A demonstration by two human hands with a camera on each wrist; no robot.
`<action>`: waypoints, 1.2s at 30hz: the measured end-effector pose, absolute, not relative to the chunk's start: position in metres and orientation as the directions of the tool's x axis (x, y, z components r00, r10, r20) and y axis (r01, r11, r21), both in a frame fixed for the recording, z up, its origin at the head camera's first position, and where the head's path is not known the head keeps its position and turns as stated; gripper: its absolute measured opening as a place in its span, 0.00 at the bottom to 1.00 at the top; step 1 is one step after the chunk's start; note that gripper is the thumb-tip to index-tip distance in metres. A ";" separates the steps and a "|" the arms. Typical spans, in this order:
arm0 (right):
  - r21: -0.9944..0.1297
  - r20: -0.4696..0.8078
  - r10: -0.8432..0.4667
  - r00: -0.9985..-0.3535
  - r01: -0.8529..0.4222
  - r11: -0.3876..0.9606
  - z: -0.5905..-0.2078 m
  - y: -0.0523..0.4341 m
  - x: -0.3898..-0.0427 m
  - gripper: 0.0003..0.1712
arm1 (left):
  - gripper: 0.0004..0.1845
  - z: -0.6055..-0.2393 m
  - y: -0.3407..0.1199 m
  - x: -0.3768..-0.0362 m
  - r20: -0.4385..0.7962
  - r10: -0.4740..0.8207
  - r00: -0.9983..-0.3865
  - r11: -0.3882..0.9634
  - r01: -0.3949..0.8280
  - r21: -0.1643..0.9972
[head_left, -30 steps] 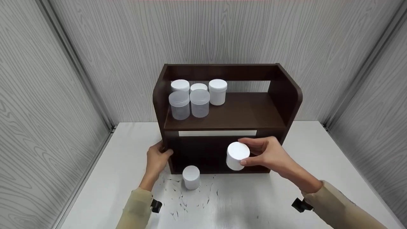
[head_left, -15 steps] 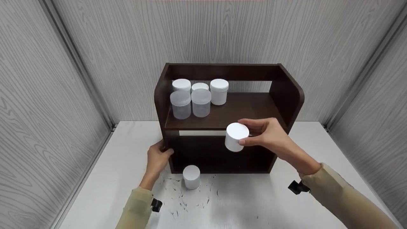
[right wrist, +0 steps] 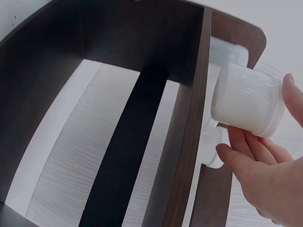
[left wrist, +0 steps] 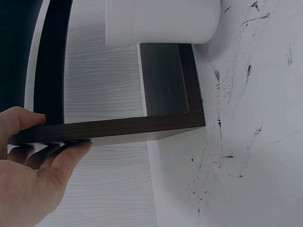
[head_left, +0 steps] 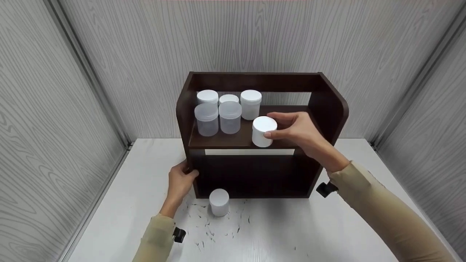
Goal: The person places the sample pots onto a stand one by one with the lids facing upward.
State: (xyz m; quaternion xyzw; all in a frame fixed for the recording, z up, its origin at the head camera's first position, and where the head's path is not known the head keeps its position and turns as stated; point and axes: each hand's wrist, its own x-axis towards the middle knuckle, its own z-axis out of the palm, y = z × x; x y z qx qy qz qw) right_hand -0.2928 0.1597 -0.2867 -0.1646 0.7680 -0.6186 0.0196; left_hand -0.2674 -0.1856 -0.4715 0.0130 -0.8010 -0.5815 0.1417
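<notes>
A white lidded jar point(head_left: 263, 131) is pinched upright between the thumb and fingers of my right hand point(head_left: 300, 131), by the front edge of the upper shelf. In the right wrist view the jar point(right wrist: 246, 98) looks cloudy white, and whether its base touches the shelf I cannot tell. My left hand point(head_left: 181, 182) grips the left side panel of the dark brown shelf unit point(head_left: 255, 174); in the left wrist view the thumb lies on one face of the panel point(left wrist: 109, 127) and the fingers on the other. Another white jar point(head_left: 219, 202) stands on the table before the unit.
On the upper shelf's left half stand two translucent jars point(head_left: 230, 117) in front and white-lidded jars point(head_left: 251, 104) behind. The white table point(head_left: 269, 233) carries dark scuff marks. Grey wood-patterned walls point(head_left: 233, 36) enclose the back and sides.
My right hand has raised the white jar from before the lower compartment to the upper shelf's front edge, drifting slightly left. The left hand keeps its grip on the side panel.
</notes>
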 end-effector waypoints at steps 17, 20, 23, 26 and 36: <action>-0.940 0.167 -0.247 -0.954 -0.229 0.252 -0.284 0.136 -0.342 0.34 | 0.31 -0.472 -0.185 -0.268 0.212 -0.185 -0.960 0.331 0.143 0.933; -0.943 0.166 -0.243 -0.956 -0.226 0.245 -0.285 0.133 -0.345 0.33 | 0.31 -0.471 -0.185 -0.267 0.203 -0.174 -0.964 0.330 0.137 0.934; -0.945 0.166 -0.238 -0.957 -0.223 0.238 -0.285 0.130 -0.347 0.34 | 0.32 -0.471 -0.185 -0.267 0.199 -0.177 -0.964 0.327 0.133 0.935; -0.945 0.166 -0.236 -0.958 -0.222 0.239 -0.285 0.128 -0.349 0.35 | 0.31 -0.471 -0.185 -0.267 0.202 -0.182 -0.962 0.326 0.135 0.936; -0.951 0.165 -0.225 -0.960 -0.216 0.223 -0.288 0.127 -0.351 0.34 | 0.30 -0.472 -0.186 -0.268 0.213 -0.186 -0.959 0.325 0.145 0.934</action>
